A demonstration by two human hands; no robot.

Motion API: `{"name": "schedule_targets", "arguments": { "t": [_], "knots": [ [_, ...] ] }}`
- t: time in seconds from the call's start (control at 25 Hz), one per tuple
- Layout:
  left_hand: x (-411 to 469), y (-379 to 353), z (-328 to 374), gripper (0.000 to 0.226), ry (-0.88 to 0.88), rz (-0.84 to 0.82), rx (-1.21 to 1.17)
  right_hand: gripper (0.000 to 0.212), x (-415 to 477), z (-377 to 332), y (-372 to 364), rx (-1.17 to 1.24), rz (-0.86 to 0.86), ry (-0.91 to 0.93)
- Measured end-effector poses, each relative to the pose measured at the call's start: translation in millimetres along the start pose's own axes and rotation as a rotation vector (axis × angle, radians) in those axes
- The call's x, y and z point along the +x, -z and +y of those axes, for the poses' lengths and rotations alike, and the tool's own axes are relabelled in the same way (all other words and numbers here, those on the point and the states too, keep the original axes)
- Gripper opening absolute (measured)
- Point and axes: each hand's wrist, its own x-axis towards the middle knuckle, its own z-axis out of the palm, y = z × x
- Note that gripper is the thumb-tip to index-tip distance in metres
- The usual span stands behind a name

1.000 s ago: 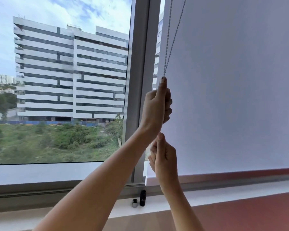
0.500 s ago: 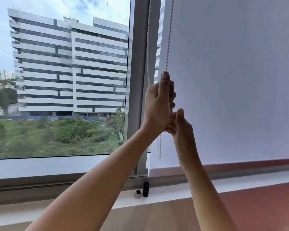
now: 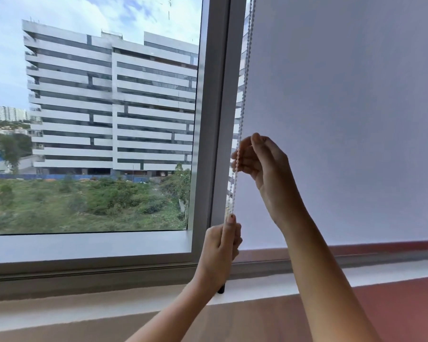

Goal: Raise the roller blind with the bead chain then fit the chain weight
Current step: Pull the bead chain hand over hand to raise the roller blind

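Note:
A pale grey roller blind [image 3: 343, 114] covers the right window pane, its bottom edge just above the sill. A white bead chain [image 3: 245, 77] hangs down along the blind's left edge. My right hand [image 3: 262, 161] is higher, fingers closed around the chain. My left hand [image 3: 220, 250] is lower, in a fist on the chain with the thumb pointing up. A small black cylinder, the chain weight [image 3: 221, 290], stands on the sill and shows only as a tip below my left wrist.
A grey window frame post [image 3: 215, 114] stands just left of the chain. The white sill [image 3: 84, 307] runs across the bottom. Through the left pane I see a striped office building [image 3: 109, 102] and green scrub.
My left hand has dropped from the upper grip down to near the sill, pulling the chain. My right hand has risen above it to a higher grip. The blind's bottom edge sits slightly higher.

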Motion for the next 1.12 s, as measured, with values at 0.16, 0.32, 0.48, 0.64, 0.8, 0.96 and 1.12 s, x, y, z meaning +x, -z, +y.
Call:
{"name": "schedule_targets", "arguments": {
  "t": [0.16,0.32,0.48,0.64,0.8,0.96,1.12],
  "knots": [
    [-6.7,4.0,-3.3,0.046,0.025,-0.005,0.013,0.024,28.2,-35.7,-12.7,0.135,-0.142,-0.068],
    [-6.2,3.2,1.6,0.047,0.037,-0.019,0.010,0.044,49.5,-51.2,-26.7,0.056,0.050,-0.095],
    [-3.6,5.9,3.0,0.047,0.049,-0.054,0.001,0.054,45.7,-38.2,-36.6,-0.105,0.334,0.159],
    [0.0,16.9,-1.4,0.047,-0.061,-0.005,0.187,0.053,44.9,-36.6,-39.1,-0.086,0.376,0.291],
    [9.2,32.1,-2.1,0.048,-0.094,-0.073,0.325,0.046,33.0,-23.8,-32.9,-0.122,0.424,0.382],
    [23.0,33.3,9.9,0.046,-0.195,-0.087,0.339,0.043,17.3,-7.3,-28.5,-0.221,0.442,0.410],
    [48.1,19.6,33.5,0.051,-0.164,-0.018,0.119,0.048,-16.8,21.5,-35.8,-0.319,0.412,0.399]
  ]
}}
